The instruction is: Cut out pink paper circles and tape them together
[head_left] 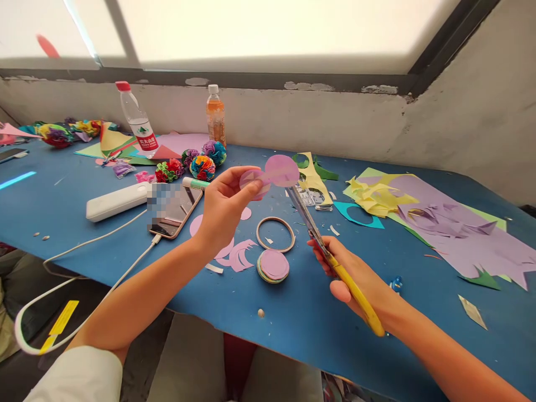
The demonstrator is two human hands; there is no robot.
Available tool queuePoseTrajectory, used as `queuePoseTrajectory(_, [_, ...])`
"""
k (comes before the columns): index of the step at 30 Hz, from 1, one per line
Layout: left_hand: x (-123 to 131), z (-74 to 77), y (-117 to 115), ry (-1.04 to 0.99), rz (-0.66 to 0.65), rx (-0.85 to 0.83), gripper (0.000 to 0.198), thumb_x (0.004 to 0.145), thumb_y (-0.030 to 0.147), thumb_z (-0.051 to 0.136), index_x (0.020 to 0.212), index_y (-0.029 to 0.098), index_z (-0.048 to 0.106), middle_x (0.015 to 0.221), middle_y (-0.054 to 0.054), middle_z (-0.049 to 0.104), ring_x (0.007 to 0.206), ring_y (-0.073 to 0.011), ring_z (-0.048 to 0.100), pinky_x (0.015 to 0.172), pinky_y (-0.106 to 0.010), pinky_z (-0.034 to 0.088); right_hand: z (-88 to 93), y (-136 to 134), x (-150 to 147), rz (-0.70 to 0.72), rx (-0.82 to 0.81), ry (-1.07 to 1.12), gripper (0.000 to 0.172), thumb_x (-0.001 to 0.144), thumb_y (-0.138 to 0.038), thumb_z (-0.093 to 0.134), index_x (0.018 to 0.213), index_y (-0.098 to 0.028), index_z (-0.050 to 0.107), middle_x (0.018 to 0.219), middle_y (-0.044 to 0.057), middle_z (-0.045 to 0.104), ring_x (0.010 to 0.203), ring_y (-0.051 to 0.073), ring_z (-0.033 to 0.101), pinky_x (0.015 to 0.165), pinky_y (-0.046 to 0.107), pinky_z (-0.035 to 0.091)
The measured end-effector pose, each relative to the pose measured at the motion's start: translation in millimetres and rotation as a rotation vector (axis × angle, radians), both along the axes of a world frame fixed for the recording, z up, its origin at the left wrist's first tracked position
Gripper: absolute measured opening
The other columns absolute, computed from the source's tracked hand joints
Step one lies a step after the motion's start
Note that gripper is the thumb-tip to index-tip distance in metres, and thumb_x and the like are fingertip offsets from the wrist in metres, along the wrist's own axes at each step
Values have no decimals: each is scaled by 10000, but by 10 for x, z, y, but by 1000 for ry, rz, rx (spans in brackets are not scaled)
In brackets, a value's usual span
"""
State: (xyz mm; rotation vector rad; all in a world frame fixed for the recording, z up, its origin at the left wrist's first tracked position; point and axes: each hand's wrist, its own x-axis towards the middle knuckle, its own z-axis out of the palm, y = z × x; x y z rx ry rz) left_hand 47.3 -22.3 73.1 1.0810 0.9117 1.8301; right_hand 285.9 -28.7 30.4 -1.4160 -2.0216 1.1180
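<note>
My left hand pinches a piece of purple paper between thumb and fingers, raised above the table. Its right part is a round disc, and a second rounded part lies behind my fingertips. My right hand is wrapped round scissors with yellow handles. Their blades point up and left, with the tips at the disc's lower edge; whether they touch it I cannot tell. Below, a stack of paper circles with purple on top sits beside a thin ring. Purple offcuts lie left of the stack.
A phone on a white cable and a white power bank lie left. Behind stand a water bottle, an orange drink bottle and several paper pompoms. Paper sheets and scraps cover the right side.
</note>
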Motion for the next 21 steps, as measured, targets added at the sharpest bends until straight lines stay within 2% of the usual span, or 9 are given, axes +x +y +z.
queuePoseTrajectory(4, [23,17,-35,-40,-4,-2,234,649,261,762,843,216,640,767,28,674,714,-103,648,641,-213,556,1,-32,-11,17,-43,-5,306,829,-468,511,1061,-269,527,703,0,556,588,176,511,470,267,429])
queuePoseTrajectory(9, [9,37,-56,-1,65,13,236,683,320,749,848,226,610,797,28,674,731,-104,645,664,-231,554,-11,-14,5,-11,52,66,486,713,-608,597,1052,-266,529,778,2,549,604,177,513,503,291,446])
queuePoseTrajectory(13, [22,30,-72,-12,33,31,237,679,316,759,841,233,607,790,38,675,734,-107,653,687,-249,558,8,2,6,70,195,-25,558,626,-596,649,1052,-254,534,759,1,563,626,196,502,556,335,479])
queuePoseTrajectory(15, [43,16,-86,-11,0,33,242,665,295,774,834,228,613,779,36,680,724,-107,655,690,-249,561,28,-14,-6,104,224,-61,528,659,-560,624,1073,-247,529,786,7,588,656,206,522,588,351,497])
queuePoseTrajectory(21, [112,-42,-147,38,-127,17,233,638,223,798,811,221,643,708,34,671,661,-106,644,614,-230,561,44,-72,-21,83,142,-46,437,836,-559,443,1101,-224,535,830,33,608,705,222,556,623,348,503])
